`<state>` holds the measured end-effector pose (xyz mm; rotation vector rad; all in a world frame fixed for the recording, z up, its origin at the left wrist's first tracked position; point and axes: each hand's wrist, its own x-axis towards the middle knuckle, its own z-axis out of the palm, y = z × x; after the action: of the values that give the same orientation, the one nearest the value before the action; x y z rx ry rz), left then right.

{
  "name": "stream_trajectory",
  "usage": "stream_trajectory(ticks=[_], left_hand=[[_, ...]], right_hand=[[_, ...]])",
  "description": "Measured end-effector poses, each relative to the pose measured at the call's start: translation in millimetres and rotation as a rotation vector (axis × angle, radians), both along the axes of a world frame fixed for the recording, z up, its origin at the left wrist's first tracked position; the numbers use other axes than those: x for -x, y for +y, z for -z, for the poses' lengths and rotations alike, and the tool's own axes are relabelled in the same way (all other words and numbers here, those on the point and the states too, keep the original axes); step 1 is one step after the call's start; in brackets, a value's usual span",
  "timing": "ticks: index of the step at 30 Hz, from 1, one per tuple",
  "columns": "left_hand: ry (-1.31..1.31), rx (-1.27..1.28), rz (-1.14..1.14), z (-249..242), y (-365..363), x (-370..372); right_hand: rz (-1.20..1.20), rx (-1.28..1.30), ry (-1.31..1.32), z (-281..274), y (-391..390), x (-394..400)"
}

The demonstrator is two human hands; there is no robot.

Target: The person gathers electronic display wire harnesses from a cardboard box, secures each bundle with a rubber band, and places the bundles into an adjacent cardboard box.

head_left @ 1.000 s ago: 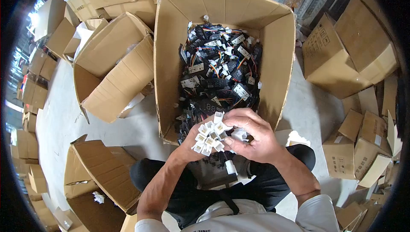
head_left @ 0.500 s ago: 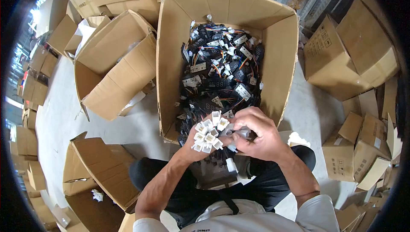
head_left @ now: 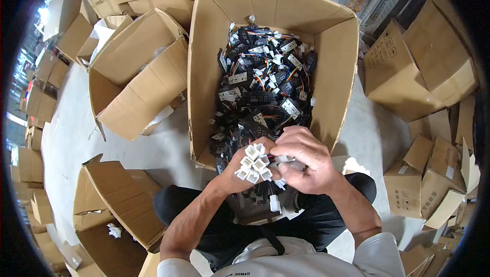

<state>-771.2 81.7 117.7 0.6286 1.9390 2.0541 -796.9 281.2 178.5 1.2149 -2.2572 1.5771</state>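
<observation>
My left hand (head_left: 236, 175) grips a bunch of white plastic connectors (head_left: 253, 163) on thin wires, their open ends facing up. My right hand (head_left: 305, 160) is closed beside it, its fingers pinching one more white connector (head_left: 282, 160) against the bunch. Both hands hover over the near edge of a tall open cardboard box (head_left: 337, 73) that holds a heap of small black display modules with coloured wires and white plugs (head_left: 263, 85). A single white connector (head_left: 274, 203) dangles below the hands above my lap.
An open, tipped cardboard box (head_left: 138, 78) lies to the left and another (head_left: 120, 200) by my left knee. Closed cartons (head_left: 413, 63) are stacked to the right and along the far left. Grey concrete floor (head_left: 76, 139) shows between them.
My hands have drawn closer together and the connector bunch is packed tighter in the left hand. The right hand's fingers have curled in over the loose connector.
</observation>
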Motion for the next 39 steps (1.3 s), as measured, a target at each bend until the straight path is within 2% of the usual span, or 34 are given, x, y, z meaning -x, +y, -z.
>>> stream_trajectory(ticks=[3,11,14,16,20,24,26,29,31,39], left_hand=[[-0.004,0.035,0.004,6.5,-3.6,1.7],[0.01,0.047,0.021,3.2,-3.7,1.3],[0.018,-0.013,0.073,4.3,-3.2,1.3],[-0.169,-0.13,0.099,-1.4,-5.6,-1.5],[-0.137,-0.173,0.099,3.7,-5.9,2.9],[-0.188,-0.125,0.064,-1.3,-2.0,-1.1],[0.021,-0.019,0.052,2.7,-0.7,-0.6],[0.102,0.026,0.114,-0.9,0.7,-1.5],[-0.002,0.015,0.199,0.4,0.2,-1.1],[-0.024,-0.043,0.057,1.6,0.0,-2.1]], right_hand=[[-0.009,-0.06,0.064,2.0,-3.0,-1.7],[-0.073,-0.125,-0.083,1.2,6.7,-0.3],[-0.096,-0.155,-0.113,0.4,12.1,0.7],[-0.113,-0.194,-0.123,-3.1,16.2,0.6],[-0.172,-0.258,-0.107,-6.9,19.5,1.6],[-0.216,-0.173,-0.111,-5.8,21.7,2.9],[-0.206,0.026,-0.274,-10.1,21.1,2.5],[-0.152,0.047,-0.269,-5.7,12.5,-0.4],[-0.16,-0.032,-0.248,-0.5,12.1,-1.0],[-0.078,-0.079,-0.249,5.0,10.5,-1.6]])
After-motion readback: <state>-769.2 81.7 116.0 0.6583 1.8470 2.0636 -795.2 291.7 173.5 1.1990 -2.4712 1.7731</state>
